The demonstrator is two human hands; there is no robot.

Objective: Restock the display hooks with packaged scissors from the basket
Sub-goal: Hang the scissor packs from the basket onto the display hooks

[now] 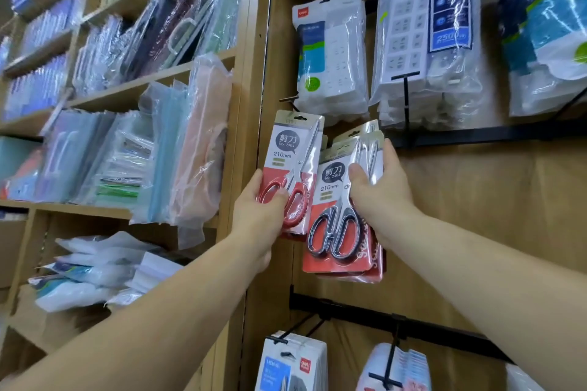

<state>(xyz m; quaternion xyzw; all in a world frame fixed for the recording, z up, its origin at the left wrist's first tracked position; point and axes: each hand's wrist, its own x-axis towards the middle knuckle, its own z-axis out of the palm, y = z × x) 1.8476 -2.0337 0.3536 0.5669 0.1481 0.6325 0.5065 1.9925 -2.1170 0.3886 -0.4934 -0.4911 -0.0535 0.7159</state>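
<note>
Pinching red-handled scissors pack (290, 162) by handle end in left hand (259, 211), holding hang-hole just below hook (288, 100). Clutching fanned stack of black-handled packs (335, 219) in right hand (381, 192) — risking outer ones sliding loose (glossy plastic). Gripping low — risking top wobbling, missing hook tip.

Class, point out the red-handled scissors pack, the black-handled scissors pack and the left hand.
red-handled scissors pack (287, 144): head view, grey label
black-handled scissors pack (339, 220): head view, black handles
left hand (257, 216): head view, back of hand
</note>
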